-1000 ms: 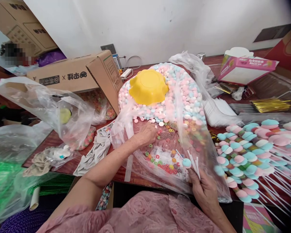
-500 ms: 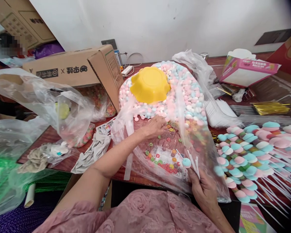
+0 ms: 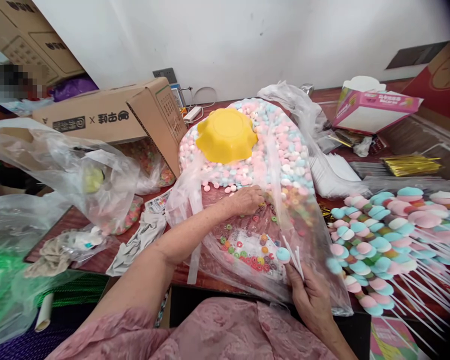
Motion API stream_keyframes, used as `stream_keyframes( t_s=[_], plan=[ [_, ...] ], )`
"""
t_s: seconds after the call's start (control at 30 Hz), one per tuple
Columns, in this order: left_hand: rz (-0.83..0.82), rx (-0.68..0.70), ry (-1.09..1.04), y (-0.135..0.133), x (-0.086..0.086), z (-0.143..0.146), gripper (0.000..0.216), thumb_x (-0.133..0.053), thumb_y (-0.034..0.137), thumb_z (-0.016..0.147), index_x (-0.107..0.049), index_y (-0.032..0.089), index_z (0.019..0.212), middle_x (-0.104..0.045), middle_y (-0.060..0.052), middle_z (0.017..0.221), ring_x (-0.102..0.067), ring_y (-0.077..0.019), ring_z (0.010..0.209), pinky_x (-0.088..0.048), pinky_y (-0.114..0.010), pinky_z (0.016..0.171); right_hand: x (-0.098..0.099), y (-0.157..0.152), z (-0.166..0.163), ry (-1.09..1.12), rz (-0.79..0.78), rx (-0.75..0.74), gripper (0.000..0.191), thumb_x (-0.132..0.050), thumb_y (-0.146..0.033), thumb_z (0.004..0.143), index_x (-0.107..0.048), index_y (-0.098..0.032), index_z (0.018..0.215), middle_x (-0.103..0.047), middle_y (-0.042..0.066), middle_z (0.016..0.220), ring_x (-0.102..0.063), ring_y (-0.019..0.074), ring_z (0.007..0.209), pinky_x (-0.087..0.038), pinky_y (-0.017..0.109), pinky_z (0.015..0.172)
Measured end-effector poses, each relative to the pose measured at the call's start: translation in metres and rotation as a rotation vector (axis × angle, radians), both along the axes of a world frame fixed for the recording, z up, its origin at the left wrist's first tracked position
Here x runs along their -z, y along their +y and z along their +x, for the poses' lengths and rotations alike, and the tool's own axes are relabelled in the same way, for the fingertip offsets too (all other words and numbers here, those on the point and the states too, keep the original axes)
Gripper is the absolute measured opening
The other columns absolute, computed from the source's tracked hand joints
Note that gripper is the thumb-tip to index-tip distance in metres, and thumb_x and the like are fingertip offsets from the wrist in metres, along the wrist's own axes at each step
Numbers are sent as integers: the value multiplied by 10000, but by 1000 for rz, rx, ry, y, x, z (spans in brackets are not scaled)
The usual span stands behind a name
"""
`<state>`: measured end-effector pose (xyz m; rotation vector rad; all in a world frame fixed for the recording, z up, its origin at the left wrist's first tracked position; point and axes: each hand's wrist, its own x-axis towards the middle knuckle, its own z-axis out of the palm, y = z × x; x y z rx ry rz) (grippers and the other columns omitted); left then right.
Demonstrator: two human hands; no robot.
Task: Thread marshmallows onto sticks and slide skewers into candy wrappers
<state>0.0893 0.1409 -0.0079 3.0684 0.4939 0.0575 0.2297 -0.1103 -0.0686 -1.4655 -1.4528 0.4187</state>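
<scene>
My left hand (image 3: pixel 248 200) reaches over the clear plastic bag, at the front edge of a heap of pink, white and blue marshmallows (image 3: pixel 287 150). Its fingers are bent and close together beside loose ring gummies (image 3: pixel 273 218); what they grip, if anything, is hidden. My right hand (image 3: pixel 310 292), near the table's front edge, is closed round several thin white sticks (image 3: pixel 296 257). A light blue marshmallow (image 3: pixel 283 255) is at the tip of one stick. More ring gummies (image 3: pixel 260 265), red, green and orange, lie on the plastic in front of me.
A yellow scalloped bowl (image 3: pixel 228 135) rests on the marshmallows. Stacked candy skewers (image 3: pixel 382 245) lie on the right, below gold twist ties (image 3: pixel 410 165) and a pink box (image 3: pixel 377 107). On the left are a cardboard box (image 3: pixel 108 107), plastic bags (image 3: pixel 112 175) and grey cloth (image 3: pixel 137 242).
My left hand has moved slightly right among the ring gummies, its fingers lower. My right hand still holds the sticks. The whole view has shifted a little.
</scene>
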Motion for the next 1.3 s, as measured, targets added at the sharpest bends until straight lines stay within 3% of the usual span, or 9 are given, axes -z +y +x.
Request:
stream_keyframes(
  t_s=[0.2, 0.33, 0.43, 0.53, 0.63, 0.73, 0.87, 1.07, 1.3],
  plan=[
    [-89, -115, -145, -7, 1, -6, 216, -502, 65, 770, -696, 135, 833, -644, -109, 941, -583, -211, 910, -461, -313, 817, -1, -1, 0, 0, -14, -2, 205, -522, -273, 949, -698, -169, 930, -518, -38, 595, -461, 112, 514, -382, 224, 500],
    [-239, -188, -351, -17, -1, -22, 236, -535, 50, 732, -704, 142, 870, -638, -71, 883, -572, -169, 811, -452, -283, 766, 1, -1, 1, 13, -25, 19, 223, -530, -304, 941, -701, -166, 900, -541, -30, 608, -480, 118, 525, -401, 227, 513],
    [-472, -318, -665, -37, -6, -39, 230, -596, 79, 722, -712, 153, 907, -640, -31, 809, -556, -132, 733, -450, -257, 714, -3, -1, 2, 49, -55, 16, 231, -530, -324, 937, -692, -166, 893, -541, -34, 595, -489, 121, 517, -413, 226, 509],
    [-846, -468, -1012, -69, -11, -55, 240, -709, 171, 700, -714, 161, 940, -650, -22, 821, -559, -109, 697, -465, -232, 650, -16, -1, 0, 29, -75, -11, 243, -519, -329, 942, -670, -173, 833, -508, -45, 547, -472, 115, 474, -389, 219, 461],
    [-1197, -586, -1263, -103, -15, -64, 256, -794, 213, 659, -721, 165, 900, -682, -23, 833, -597, -107, 710, -502, -234, 658, -34, 2, -6, -45, -54, -94, 212, -509, -300, 946, -672, -171, 908, -554, -34, 593, -509, 119, 497, -401, 216, 474],
    [-1319, -679, -1433, -129, -17, -68, 213, -833, 202, 633, -732, 171, 818, -701, -12, 800, -619, -104, 724, -511, -220, 670, -43, 8, -13, -136, -30, -165, 209, -479, -232, 950, -655, -171, 1045, -655, 8, 751, -600, 141, 610, -462, 231, 576],
    [-1201, -681, -1542, -146, -12, -69, 189, -844, 212, 638, -742, 187, 794, -711, -8, 810, -637, -120, 756, -530, -231, 681, -39, 12, -17, -314, 41, -155, 212, -453, -155, 921, -642, -168, 1015, -686, 30, 754, -622, 167, 597, -451, 257, 561],
    [-586, -517, -1397, -153, -5, -71, 141, -764, 132, 749, -743, 194, 874, -740, -35, 861, -676, -147, 822, -543, -289, 799, -34, 3, -14, -483, 151, -102, 251, -431, -114, 888, -623, -144, 1046, -709, 53, 755, -614, 167, 535, -436, 264, 512],
    [-436, -472, -1209, -161, 1, -72, 123, -655, 173, 854, -724, 232, 936, -747, -50, 894, -683, -175, 861, -548, -350, 821, -34, 2, -18, -458, 73, -117, 242, -431, -155, 892, -647, -157, 1002, -684, 37, 679, -594, 168, 517, -422, 266, 498]
  ],
)
